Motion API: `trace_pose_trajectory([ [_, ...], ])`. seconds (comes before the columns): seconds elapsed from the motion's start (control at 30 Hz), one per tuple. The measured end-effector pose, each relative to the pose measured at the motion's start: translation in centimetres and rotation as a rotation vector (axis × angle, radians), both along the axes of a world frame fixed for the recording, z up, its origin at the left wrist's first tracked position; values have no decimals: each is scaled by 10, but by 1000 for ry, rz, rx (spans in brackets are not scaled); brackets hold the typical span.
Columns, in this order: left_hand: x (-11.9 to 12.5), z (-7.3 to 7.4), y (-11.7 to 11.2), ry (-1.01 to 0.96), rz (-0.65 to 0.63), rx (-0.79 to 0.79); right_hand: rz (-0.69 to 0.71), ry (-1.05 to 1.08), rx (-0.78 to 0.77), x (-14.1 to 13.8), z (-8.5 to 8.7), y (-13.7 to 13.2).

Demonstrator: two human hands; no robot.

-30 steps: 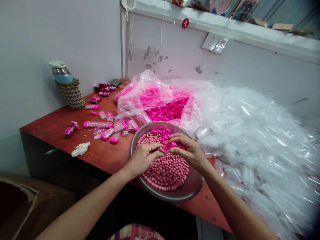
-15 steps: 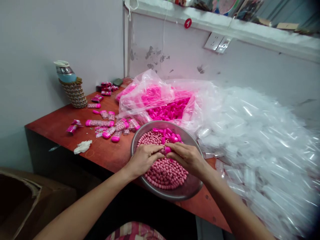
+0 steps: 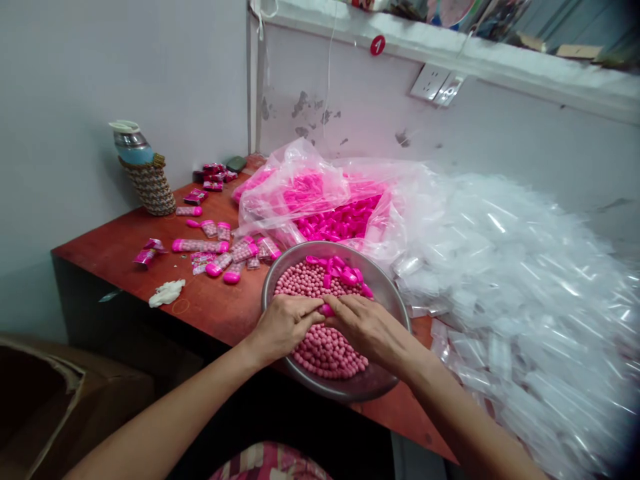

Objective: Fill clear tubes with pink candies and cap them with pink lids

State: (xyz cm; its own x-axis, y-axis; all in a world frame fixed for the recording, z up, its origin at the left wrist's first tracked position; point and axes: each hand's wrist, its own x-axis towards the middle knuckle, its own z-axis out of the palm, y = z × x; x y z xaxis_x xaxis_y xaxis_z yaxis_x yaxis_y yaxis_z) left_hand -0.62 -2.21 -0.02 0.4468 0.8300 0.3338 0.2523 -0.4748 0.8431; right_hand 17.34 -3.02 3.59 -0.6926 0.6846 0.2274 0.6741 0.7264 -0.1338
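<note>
Over a metal bowl (image 3: 273, 273) of pink candy balls (image 3: 330, 350), both my hands meet at a small container with a bright pink cap (image 3: 327, 309). My left hand (image 3: 283, 323) pinches the container from the left, its fingers covering most of the body. From the other side my right hand (image 3: 367, 327) lies over the cap, fingers closed on it. Loose pink caps (image 3: 345, 272) rest on the balls at the bowl's far side. How full the held container is cannot be seen.
Left of the bowl lie several filled tubes (image 3: 243, 252) on the red table (image 3: 115, 257). Behind it is a plastic bag of pink caps (image 3: 340, 220). Clear empty tubes (image 3: 505, 293) heap up at right. A thermos (image 3: 145, 173) stands against the wall.
My right hand has shifted slightly left and down and rolled over the pink cap, which now shows less. My left hand stays almost in place. The things on the table have not moved.
</note>
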Motion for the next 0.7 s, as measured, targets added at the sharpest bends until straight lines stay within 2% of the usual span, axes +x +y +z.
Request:
trace_pose_trajectory([
  [0.1,1,3,5,-213,-20,-204,-89,317,-184,7,-2,3],
  [0.2,1,4,12,-417,-43,-458,-211,714,-497,20,-10,-3],
  [0.3,1,3,16,-484,-73,-566,-257,1046,-776,29,-21,-9],
  [0.4,1,1,15,-448,-101,-485,-278,1229,-871,29,-27,-6],
  [0.5,2,1,11,-356,-109,-335,-267,1285,-937,21,-25,3],
  [0.63,2,2,9,-260,-39,-174,-245,1234,-1302,5,-22,9],
  [0.7,1,2,9,-237,-15,-147,-228,1255,-1428,-1,-22,8],
])
